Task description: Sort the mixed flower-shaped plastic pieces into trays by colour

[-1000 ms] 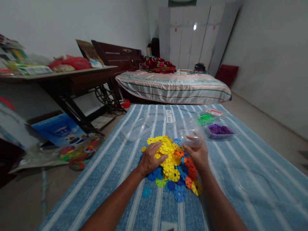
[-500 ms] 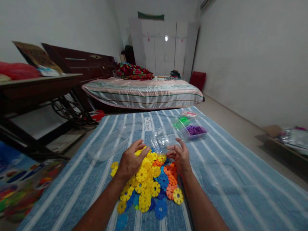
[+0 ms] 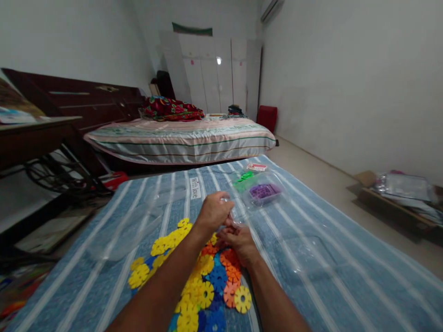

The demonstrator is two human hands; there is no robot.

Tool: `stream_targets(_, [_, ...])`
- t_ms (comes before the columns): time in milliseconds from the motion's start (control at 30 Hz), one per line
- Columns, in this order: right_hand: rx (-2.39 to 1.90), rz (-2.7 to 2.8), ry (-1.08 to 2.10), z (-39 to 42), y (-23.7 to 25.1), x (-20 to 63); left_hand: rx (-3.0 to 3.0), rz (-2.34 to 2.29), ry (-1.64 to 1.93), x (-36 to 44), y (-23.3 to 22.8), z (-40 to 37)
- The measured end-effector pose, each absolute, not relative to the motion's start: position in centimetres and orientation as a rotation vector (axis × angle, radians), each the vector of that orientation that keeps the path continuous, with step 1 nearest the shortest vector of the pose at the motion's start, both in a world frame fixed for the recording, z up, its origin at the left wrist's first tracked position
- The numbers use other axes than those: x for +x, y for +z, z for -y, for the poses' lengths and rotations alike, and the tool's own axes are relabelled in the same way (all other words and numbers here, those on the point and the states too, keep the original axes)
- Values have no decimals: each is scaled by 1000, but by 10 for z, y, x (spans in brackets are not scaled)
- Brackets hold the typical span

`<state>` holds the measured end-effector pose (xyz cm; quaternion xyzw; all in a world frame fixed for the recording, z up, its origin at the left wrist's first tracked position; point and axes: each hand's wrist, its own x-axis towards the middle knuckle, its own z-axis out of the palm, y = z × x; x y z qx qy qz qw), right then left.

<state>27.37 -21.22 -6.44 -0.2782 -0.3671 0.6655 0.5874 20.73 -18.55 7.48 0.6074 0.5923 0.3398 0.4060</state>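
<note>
Clear plastic container (image 3: 238, 213): where do we have it, and what's around our fingers? Big to small.

– Striped cloth (image 3: 332, 212) first, spread beneath both hands. Then the pile of flower-shaped discs (image 3: 206, 265), yellow, blue and orange: nearer to us than the fingertips, partly under our forearms. Box of purple pieces (image 3: 268, 200) is beyond the fingers, to their right. Container itself is between our hands, by the far end of the pile.

Finger state?

– Left hand (image 3: 212, 212): fingers curled narrow round the container's edge. Right hand (image 3: 238, 240): fingers bent in, just beside the left ones. Blur and clear plastic there, so we can't tell if they grip.

How do we handle it well?

– Our judgement: thin wall, likely flexes. We'd pinch the rim lightly, no squeezing the sides, and turn it slowly with our knuckles lifted off the pile. Smallest item to watch: the yellow disc (image 3: 242, 299) just beside our right forearm. A low wrist could drag it.
</note>
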Motion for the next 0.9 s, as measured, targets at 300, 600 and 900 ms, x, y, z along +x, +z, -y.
stream_targets(300, [-816,1200,1172,207,-59,272,1995,-1371,193,278,41,154])
stream_targets(600, [-790,1149,1251,211,-52,268,2063,-1440,237,278,18,128])
stream_targets(900, [-891,1156,1242,209,-55,270,1556,-1195,101,291,18,141])
